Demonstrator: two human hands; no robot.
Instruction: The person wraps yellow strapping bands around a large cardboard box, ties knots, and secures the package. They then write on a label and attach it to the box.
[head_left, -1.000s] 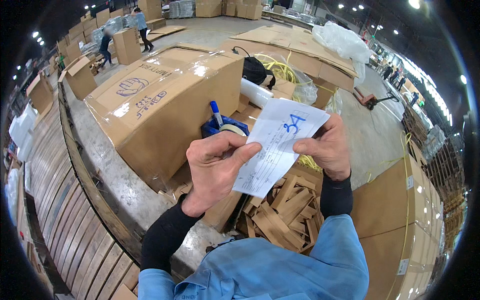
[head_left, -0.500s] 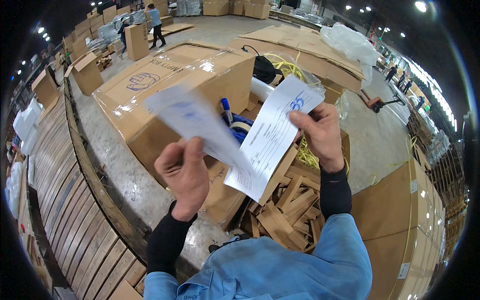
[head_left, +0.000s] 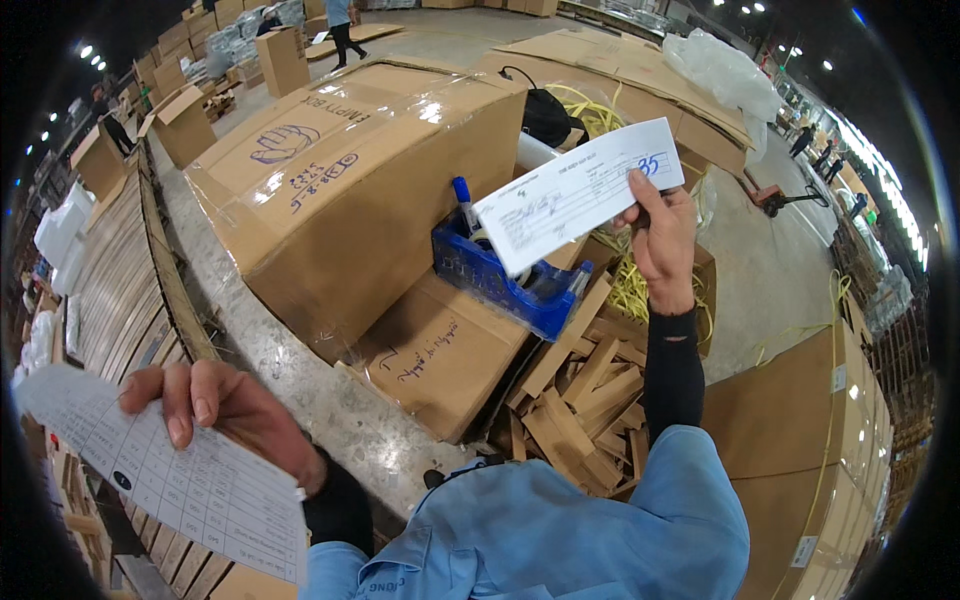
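At the lower left my left hand (head_left: pixel 225 405) is closed on a printed paper sheet (head_left: pixel 190 490) with a table on it, fingers on top of its upper edge. My right hand (head_left: pixel 662 240), arm stretched forward, pinches a white paper slip (head_left: pixel 580 190) with printed lines and blue handwriting, thumb on its face. Below that slip stands a blue plastic holder (head_left: pixel 500 285), partly covered by the paper, with a blue marker (head_left: pixel 463 203) upright in it. The holder rests on a small cardboard box (head_left: pixel 440 360) with handwriting on it.
A large taped cardboard box (head_left: pixel 340 230) stands ahead. Cardboard strips (head_left: pixel 580 420) fill a carton at my front, beside yellow strapping (head_left: pixel 630 285). A slatted roller conveyor (head_left: pixel 120 300) runs along the left. Tall cartons (head_left: pixel 800 430) stand at right, a pallet jack (head_left: pixel 775 198) beyond.
The two papers, close together before, are now apart. My left hand has swung down and left with its sheet. My right hand has risen slightly with its slip, uncovering the blue holder.
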